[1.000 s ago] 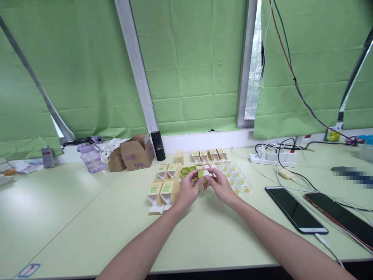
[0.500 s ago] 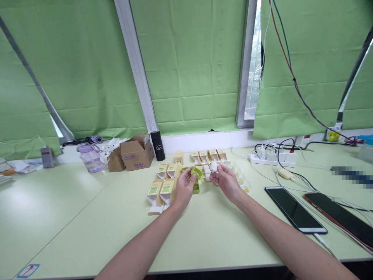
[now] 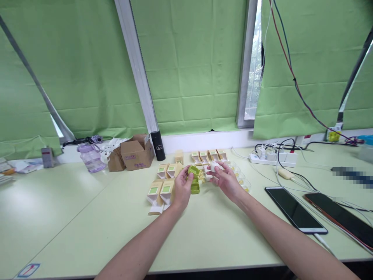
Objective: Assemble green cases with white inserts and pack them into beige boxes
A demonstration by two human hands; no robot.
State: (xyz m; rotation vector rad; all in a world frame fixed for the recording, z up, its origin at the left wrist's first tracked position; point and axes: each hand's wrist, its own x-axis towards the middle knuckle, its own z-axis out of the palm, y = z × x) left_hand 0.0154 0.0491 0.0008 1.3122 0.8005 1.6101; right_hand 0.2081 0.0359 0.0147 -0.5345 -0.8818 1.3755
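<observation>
My left hand [image 3: 183, 186] grips a small green square tray-like piece [image 3: 193, 170] between thumb and fingers, tilted above the table. In my right hand [image 3: 229, 181] is a small white rounded piece [image 3: 215, 167], pinched at the fingertips. Below the left hand lies another green piece [image 3: 195, 188]. Small yellow parts [image 3: 201, 177] and further white pieces [image 3: 207, 174] sit between the hands. Clear round plastic covers [image 3: 245, 184] with yellow bits stand behind the right hand. Opened small cardboard boxes [image 3: 154, 192] with green panels are left of the left hand.
More small boxes [image 3: 209, 156] stand in a row at the back. A brown carton [image 3: 136, 153], a black cylinder [image 3: 157, 146] and a purple bottle [image 3: 91, 158] are at the back left. On the right are a power strip [image 3: 272, 160], phones [image 3: 295, 208] and loose cables.
The green piece in my left hand has moved slightly left and up and turned, showing its hollow side more. My right hand's fingers have shifted around the white piece.
</observation>
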